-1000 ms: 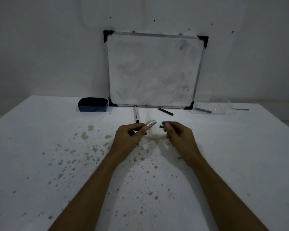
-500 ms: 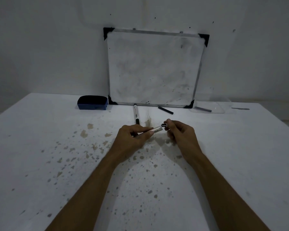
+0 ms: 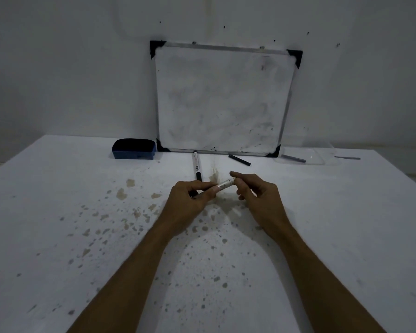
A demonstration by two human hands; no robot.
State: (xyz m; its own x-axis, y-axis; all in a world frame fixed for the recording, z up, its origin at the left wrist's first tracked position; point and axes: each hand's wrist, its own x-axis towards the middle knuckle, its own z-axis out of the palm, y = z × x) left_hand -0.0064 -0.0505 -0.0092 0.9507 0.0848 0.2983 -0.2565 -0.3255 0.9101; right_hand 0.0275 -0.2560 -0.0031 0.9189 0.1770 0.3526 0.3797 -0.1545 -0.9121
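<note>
My left hand [image 3: 192, 197] grips a white marker [image 3: 225, 183] by its barrel, its free end pointing right and slightly up. My right hand [image 3: 252, 191] has its fingers curled round that end of the marker, where the cap was being brought; the cap itself is hidden inside the fingers. Both hands hover just above the white, stained table [image 3: 58, 236], in front of a smudged whiteboard [image 3: 222, 99] that leans against the wall.
A second white marker [image 3: 197, 165] lies on the table just behind my left hand. A black pen [image 3: 239, 160] lies at the board's foot. A blue eraser [image 3: 133, 149] sits left of the board. A clear tray [image 3: 308, 157] with a pen stands at the right.
My right hand moved left with the small dark cap and closed over the end of the marker. The gap between both hands has closed.
</note>
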